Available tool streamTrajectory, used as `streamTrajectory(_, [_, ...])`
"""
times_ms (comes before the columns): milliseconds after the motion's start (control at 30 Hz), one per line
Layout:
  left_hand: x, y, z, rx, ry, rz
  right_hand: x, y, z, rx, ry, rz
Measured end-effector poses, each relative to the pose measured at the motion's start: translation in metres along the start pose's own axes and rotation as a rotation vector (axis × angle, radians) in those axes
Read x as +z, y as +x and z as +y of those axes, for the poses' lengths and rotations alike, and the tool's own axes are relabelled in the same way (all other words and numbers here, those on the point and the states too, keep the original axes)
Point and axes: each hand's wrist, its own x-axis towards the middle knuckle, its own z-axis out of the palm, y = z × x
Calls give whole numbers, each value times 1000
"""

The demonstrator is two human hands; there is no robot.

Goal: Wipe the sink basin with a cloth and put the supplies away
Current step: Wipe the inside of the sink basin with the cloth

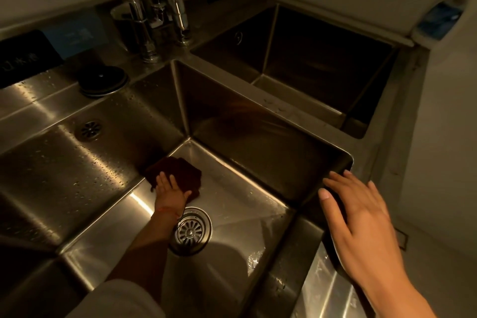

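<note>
A stainless steel sink basin (pixel 245 204) fills the middle of the view, its round drain strainer (pixel 191 230) near the front. A dark brown cloth (pixel 180 170) lies flat on the basin floor in the far left corner. My left hand (pixel 171 190) reaches down into the basin and presses flat on the cloth, fingers spread over it. My right hand (pixel 361 217) rests on the basin's right rim with fingers apart, holding nothing.
A second basin (pixel 317 64) lies to the back right. A chrome faucet (pixel 167 0) and a smaller tap (pixel 140 31) stand behind the sink. A wet stepped ledge (pixel 51 162) with a small drain (pixel 89 129) is on the left, a black round lid (pixel 102 80) behind it.
</note>
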Motion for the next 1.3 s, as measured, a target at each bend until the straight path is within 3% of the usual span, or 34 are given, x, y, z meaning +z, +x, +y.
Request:
streamTrajectory(467, [18,-29,-36,-92,-25,18,-1,0,0,11,2,-20])
streamTrajectory(1300, [-10,28,20,41,32,-29,1,2,0,22,-17,-22])
